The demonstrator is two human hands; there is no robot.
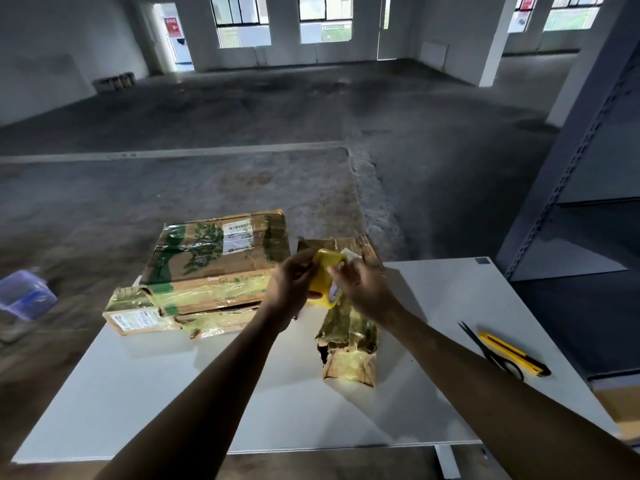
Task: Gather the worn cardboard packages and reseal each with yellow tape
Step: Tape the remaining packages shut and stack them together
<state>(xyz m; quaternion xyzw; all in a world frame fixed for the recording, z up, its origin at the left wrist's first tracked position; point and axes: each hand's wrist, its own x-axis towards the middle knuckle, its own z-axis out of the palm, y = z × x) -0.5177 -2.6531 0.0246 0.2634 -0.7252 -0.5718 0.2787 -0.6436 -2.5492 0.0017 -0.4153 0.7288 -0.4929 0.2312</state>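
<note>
A roll of yellow tape [327, 279] is held above the white table [145, 393] between both hands. My left hand [289, 289] grips its left side, and the fingers of my right hand [363, 285] pinch at its front edge. Under the hands lies a narrow worn cardboard package [349, 341], mostly wrapped in yellow tape, with a torn hole on its left side. To the left, a big worn box with green print [214, 258] rests on a flatter taped package [149, 315].
Black scissors [491, 351] and a yellow utility knife [512, 353] lie on the table's right side. A grey metal shelf rack [575, 168] stands to the right. A clear plastic tub [24, 296] sits on the concrete floor at left.
</note>
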